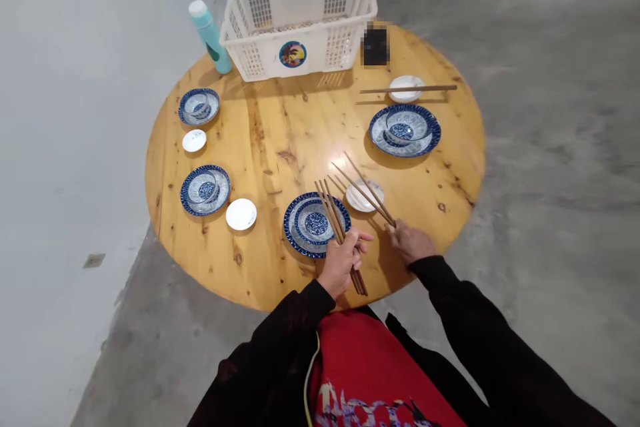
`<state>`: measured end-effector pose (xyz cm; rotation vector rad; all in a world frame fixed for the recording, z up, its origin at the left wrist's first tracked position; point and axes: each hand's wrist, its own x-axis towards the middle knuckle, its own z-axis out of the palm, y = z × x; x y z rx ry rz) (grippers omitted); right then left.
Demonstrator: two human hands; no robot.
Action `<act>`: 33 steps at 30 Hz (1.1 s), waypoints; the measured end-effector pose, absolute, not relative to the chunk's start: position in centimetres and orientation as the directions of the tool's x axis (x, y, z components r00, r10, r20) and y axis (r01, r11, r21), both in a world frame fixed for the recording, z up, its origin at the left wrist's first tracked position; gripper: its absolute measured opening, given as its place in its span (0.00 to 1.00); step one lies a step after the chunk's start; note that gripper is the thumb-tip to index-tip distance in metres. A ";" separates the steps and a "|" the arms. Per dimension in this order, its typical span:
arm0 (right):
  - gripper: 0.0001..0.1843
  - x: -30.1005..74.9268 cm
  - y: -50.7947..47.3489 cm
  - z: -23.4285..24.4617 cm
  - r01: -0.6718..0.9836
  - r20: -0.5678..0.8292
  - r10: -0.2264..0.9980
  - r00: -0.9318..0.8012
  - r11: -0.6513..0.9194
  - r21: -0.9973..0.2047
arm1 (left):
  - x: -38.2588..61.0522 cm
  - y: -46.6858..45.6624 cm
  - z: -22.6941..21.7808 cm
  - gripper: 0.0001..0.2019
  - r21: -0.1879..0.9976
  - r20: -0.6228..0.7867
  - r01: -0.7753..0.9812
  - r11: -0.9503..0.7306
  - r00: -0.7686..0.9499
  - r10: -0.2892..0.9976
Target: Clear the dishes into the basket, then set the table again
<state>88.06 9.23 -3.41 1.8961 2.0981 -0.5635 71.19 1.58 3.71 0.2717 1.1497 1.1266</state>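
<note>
Right hand (411, 242): fingers closed around two chopsticks (369, 198), long axes toward 10–11 o'clock, crossing over the white saucer (358, 202), which bears 10–11 o'clock from that hand; contact undetermined. Left hand (344, 257): gripping a chopstick bundle (330, 211) above the blue-rimmed plate (289, 227).

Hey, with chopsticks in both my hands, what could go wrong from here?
The chopsticks in your right hand are splayed over a small white dish, so one might slip and knock it. The bundle in your left hand slants over the blue-rimmed plate and could drop onto it.
</note>
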 end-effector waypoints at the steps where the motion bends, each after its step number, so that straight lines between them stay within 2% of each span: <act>1: 0.20 88.6 8.5 -3.5 0.975 -0.417 0.893 -0.170 0.089 -0.206 | 71.9 2.2 3.6 0.33 0.696 -0.578 -0.564 0.445 -0.072 0.813; 4: 0.24 89.9 5.6 -3.5 0.823 -0.280 0.894 -0.351 0.151 -0.547 | 73.8 3.9 3.6 0.34 0.741 -0.552 -0.549 0.387 -0.170 0.816; 6: 0.27 90.4 3.6 -3.3 0.723 -0.217 0.886 -0.409 0.170 -0.670 | 74.9 4.6 3.9 0.34 0.769 -0.524 -0.536 0.349 -0.216 0.824; 9: 0.30 90.8 1.5 -3.0 0.716 -0.187 0.886 -0.424 0.202 -0.668 | 76.3 5.1 4.6 0.35 0.788 -0.483 -0.528 0.316 -0.213 0.849; 16: 0.24 92.8 1.5 -3.2 0.847 -0.213 0.875 -0.435 0.317 -0.426 | 79.6 5.1 5.9 0.33 0.797 -0.488 -0.496 0.343 -0.197 0.850; 19: 0.22 94.1 1.8 -3.5 0.839 -0.207 0.866 -0.456 0.340 -0.424 | 80.9 5.1 6.1 0.35 0.815 -0.484 -0.465 0.346 -0.217 0.848; 24: 0.22 94.9 1.7 -3.9 0.788 -0.172 0.851 -0.496 0.358 -0.501 | 82.1 5.0 5.7 0.36 0.841 -0.478 -0.416 0.347 -0.268 0.837; 27: 0.22 94.3 1.5 -3.6 0.727 -0.111 0.870 -0.480 0.325 -0.605 | 81.9 4.8 5.4 0.35 0.856 -0.463 -0.391 0.339 -0.287 0.838; 31: 0.20 92.9 1.5 -2.2 0.517 0.051 0.892 -0.449 0.305 -0.800 | 81.1 4.7 5.3 0.34 0.885 -0.394 -0.380 0.270 -0.298 0.870; 33: 0.21 92.4 1.4 -1.2 0.407 0.058 0.897 -0.439 0.256 -0.877 | 80.8 4.7 5.4 0.34 0.892 -0.358 -0.387 0.232 -0.295 0.886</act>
